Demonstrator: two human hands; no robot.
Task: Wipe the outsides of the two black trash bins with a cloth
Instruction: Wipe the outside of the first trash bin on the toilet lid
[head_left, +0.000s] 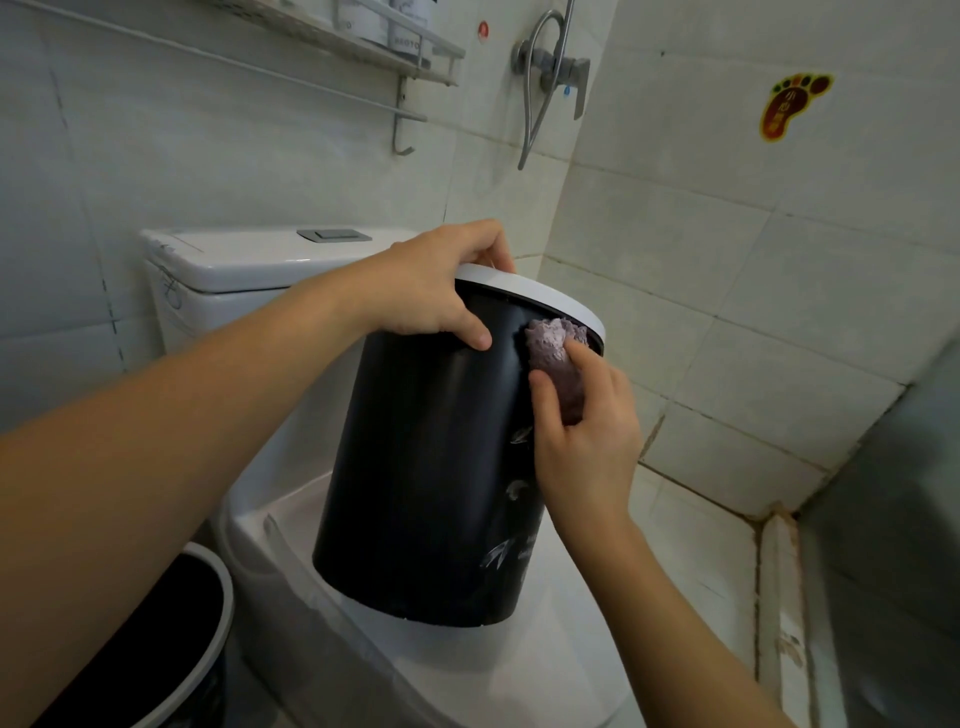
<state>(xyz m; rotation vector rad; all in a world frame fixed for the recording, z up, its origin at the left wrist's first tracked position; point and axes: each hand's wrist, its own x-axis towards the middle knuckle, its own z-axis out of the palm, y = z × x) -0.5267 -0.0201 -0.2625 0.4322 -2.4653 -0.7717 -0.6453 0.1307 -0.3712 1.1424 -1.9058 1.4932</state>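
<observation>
A: Black plastic, white rim. The trash bin (431, 467) stood in the middle of the frame on the closed toilet lid (545, 649), leaning toward the right, its base partly lifted by the look of it.

B: And the left hand (436, 291) was clamped on that rim at the top, fingers curled over the edge, thumb pressed down the black wall. That was the anchor.

A: The right hand (582, 436) had the cloth (553, 353), a purple bundle pinched between thumb and fingers and pushed against the wall just under the rim, right of centre.

B: Good spot to begin, I'd say. Work from the rim downward, long overlapping strokes, so any grime gets carried toward the base.

A: There were pale printed marks on the wall lower down, beside the wrist. A flatter cloth would have covered more ground there than a tight wad.

B: Agreed. And with the bin tilted on a smooth lid, the holding hand needed to stay firm; press too hard and it could skid. Turning the bin by the rim would bring the hidden far side round.

A: The second bin (171, 654) sat on the floor at lower left, only partly in shot. Whether it was clean, I couldn't tell.
</observation>
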